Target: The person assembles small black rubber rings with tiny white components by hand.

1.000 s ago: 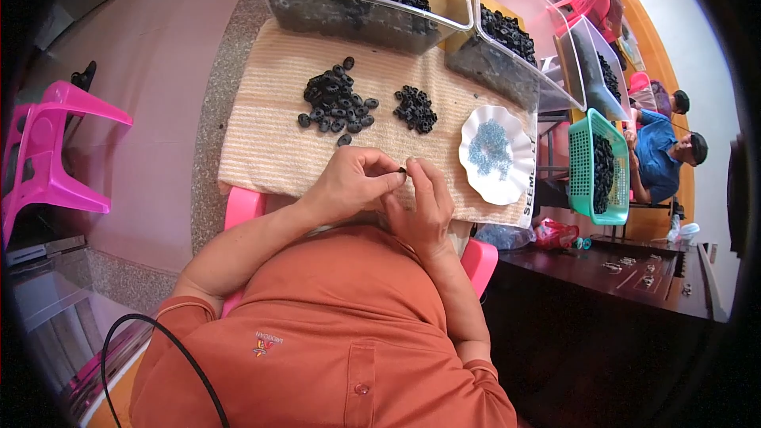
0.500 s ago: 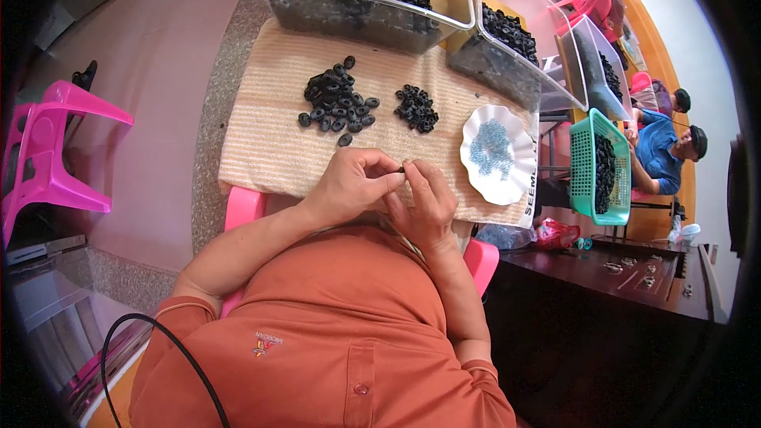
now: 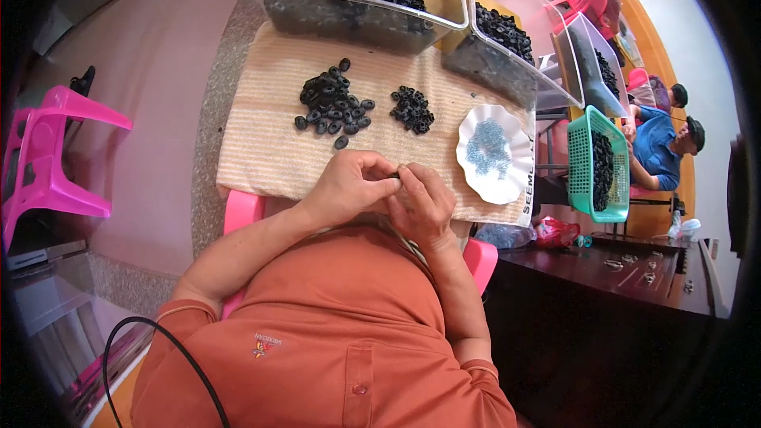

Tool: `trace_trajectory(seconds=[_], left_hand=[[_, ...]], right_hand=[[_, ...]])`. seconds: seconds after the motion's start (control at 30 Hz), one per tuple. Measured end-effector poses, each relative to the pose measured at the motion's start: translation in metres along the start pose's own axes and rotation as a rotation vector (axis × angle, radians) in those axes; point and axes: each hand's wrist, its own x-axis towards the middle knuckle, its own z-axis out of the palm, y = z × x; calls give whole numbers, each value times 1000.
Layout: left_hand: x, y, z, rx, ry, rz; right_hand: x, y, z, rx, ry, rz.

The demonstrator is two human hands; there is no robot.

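Observation:
My left hand (image 3: 347,184) and my right hand (image 3: 425,204) meet in front of my belly, over the near edge of the towel. Between their fingertips is a small black piece (image 3: 395,175), mostly covered by the fingers, with thumbs and forefingers pinched on it. Beyond them on the towel lies a loose pile of black oval pieces (image 3: 327,101). To its right is a smaller heap of black ring-like pieces (image 3: 411,109). A white scalloped dish (image 3: 508,190) holding tiny clear-blue beads (image 3: 487,147) stands right of my right hand.
A striped towel (image 3: 261,123) covers the table. Two clear bins (image 3: 349,16) (image 3: 495,71) of black pieces stand at its far side. A green basket (image 3: 581,162) of black pieces is to the right, near a person in blue (image 3: 655,147). A pink stool (image 3: 59,162) stands at left.
The view has shifted slightly. My hands stay together in almost the same place, and the small black piece between the fingertips shows at a slightly different angle.

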Motion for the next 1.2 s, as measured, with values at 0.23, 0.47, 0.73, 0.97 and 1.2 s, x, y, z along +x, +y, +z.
trace_trajectory(seconds=[0.23, 0.47, 0.73, 0.97, 1.2], left_hand=[[0, 3, -2, 71, -11, 1], [-1, 2, 1, 89, 29, 31], [-1, 4, 2, 130, 31, 68], [-1, 2, 3, 130, 34, 57], [-1, 1, 3, 173, 16, 78]], right_hand=[[4, -3, 0, 3, 26, 18], [-4, 1, -4, 46, -42, 12], [0, -1, -8, 67, -95, 74], [-3, -2, -9, 73, -130, 96], [-6, -4, -14, 114, -163, 112]])
